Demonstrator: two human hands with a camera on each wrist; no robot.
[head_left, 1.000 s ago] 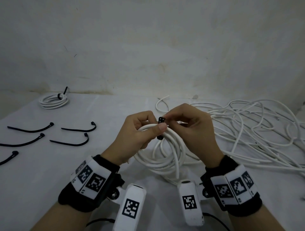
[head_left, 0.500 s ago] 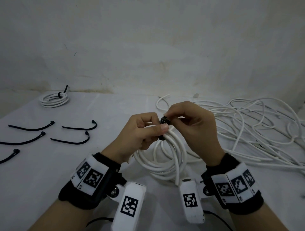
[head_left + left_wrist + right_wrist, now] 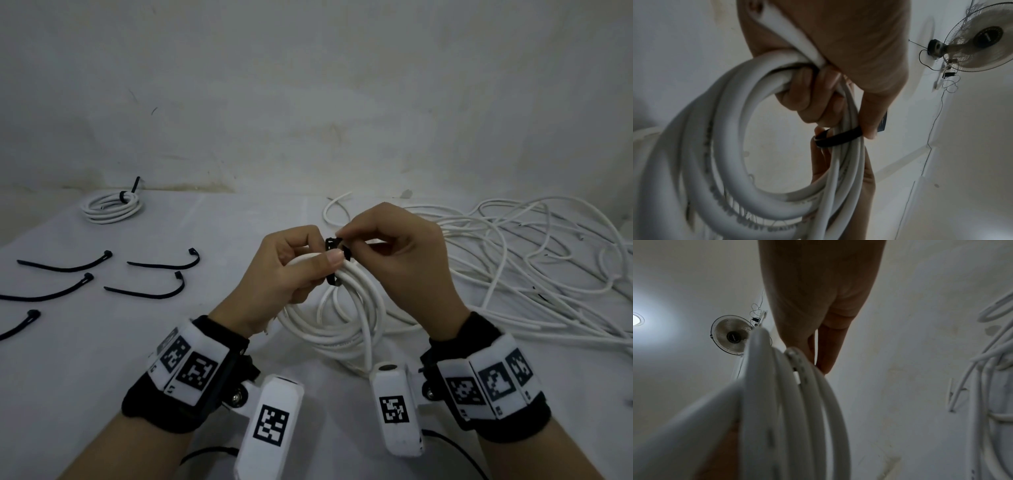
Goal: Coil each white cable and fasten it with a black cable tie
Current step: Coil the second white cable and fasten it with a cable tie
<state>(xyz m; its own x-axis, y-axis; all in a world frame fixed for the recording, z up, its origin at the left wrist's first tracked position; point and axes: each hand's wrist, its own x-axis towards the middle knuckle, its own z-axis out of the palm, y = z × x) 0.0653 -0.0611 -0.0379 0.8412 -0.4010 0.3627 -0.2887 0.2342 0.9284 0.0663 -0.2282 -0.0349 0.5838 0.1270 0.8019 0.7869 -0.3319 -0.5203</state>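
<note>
Left hand (image 3: 291, 270) is gripping the coiled white cable (image 3: 342, 318) above the bench (image 3: 85, 359) while the right hand (image 3: 394, 253) is pinching the black cable tie (image 3: 337, 260) looped around it, which could slip out, letting the loops spring apart.

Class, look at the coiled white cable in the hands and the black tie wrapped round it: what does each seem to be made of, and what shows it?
Coiled white cable: probably a smooth, slightly glossy plastic jacket; it bends in even loops and carries printed lettering in the left wrist view.
Black tie: a flat matte band, likely flexible plastic or fabric; it wraps snugly round the strands.
</note>
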